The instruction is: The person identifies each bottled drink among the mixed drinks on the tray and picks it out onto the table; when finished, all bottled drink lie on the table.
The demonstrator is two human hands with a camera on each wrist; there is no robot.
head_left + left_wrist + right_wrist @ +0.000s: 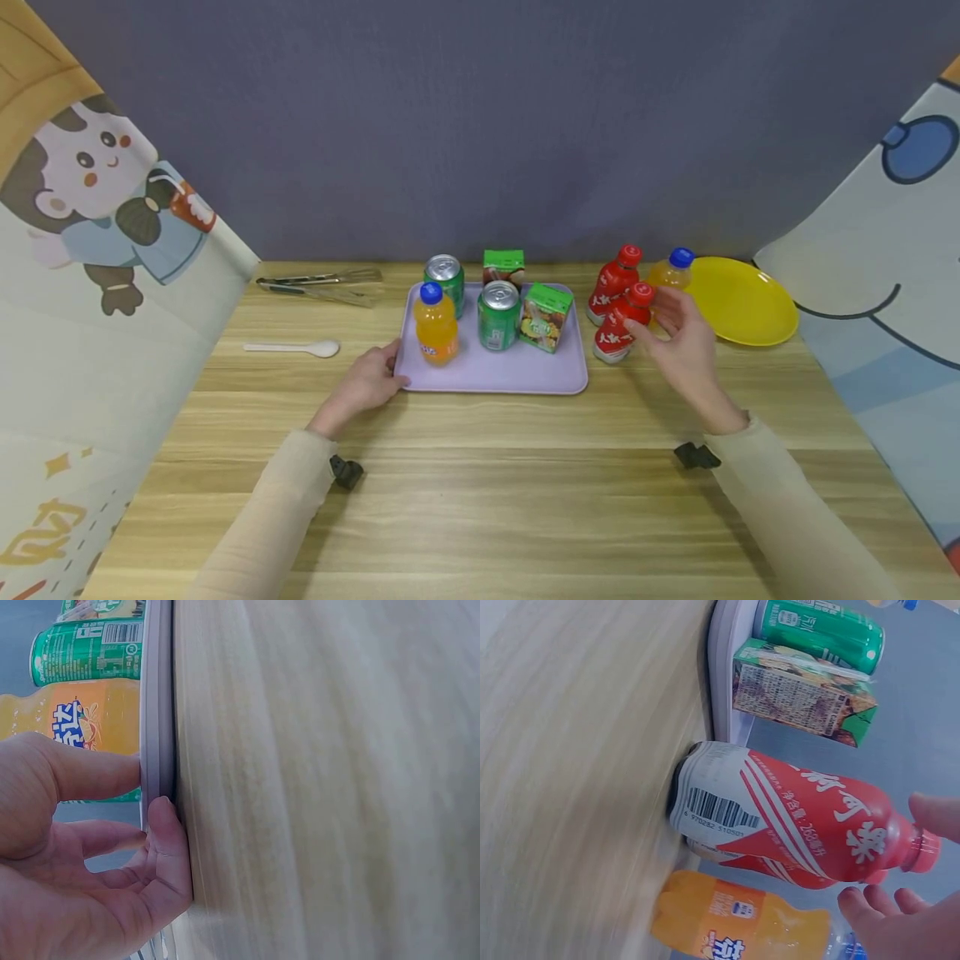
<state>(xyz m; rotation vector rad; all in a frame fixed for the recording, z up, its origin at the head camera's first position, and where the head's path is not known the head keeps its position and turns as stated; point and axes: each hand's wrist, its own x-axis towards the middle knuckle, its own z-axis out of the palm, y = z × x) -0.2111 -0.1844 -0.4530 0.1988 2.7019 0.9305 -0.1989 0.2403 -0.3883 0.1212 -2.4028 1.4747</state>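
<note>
Gripping left hand (366, 382): pinched the purple tray (495, 375).
Right hand (686, 342): hovered spread by the front red bottle (615, 337).
Yellow plate (742, 304): lay beyond the right hand.

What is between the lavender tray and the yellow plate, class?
In the head view, a front red bottle, a rear red bottle and an orange-drink bottle are between tray and plate, with the right hand beside the front one.

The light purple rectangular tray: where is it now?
In the head view, the tray lies near centre, between the left hand gripping it and two red plastic bottles.
</note>
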